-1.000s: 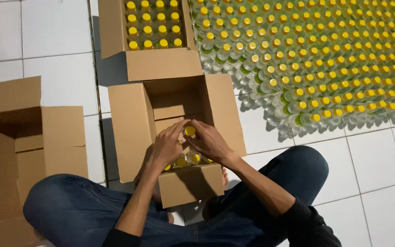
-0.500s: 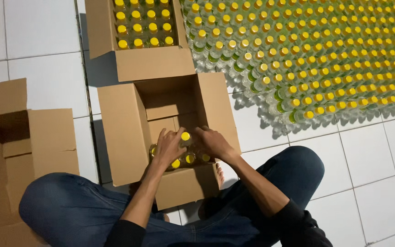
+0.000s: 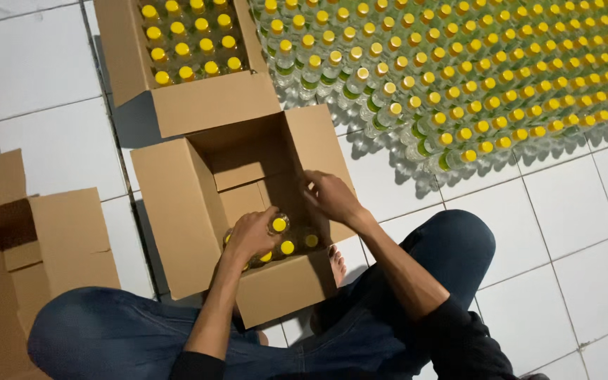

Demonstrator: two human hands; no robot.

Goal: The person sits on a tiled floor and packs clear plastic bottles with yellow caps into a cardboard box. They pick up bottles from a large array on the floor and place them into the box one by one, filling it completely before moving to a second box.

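bottle field (image 3: 501,77) on tiled floor, upper right | open carton (image 3: 177,211) between knees | left hand (image 3: 251,236) inside carton, fingers closed round yellow-capped bottle (image 3: 279,225) at near wall | right hand (image 3: 332,197) loosely open, empty, over carton's right edge

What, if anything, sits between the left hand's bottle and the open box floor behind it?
Nothing visible. The left hand grips a yellow-capped bottle already inside the open box; the floor behind looks bare. The right hand hovers above, off to the side.
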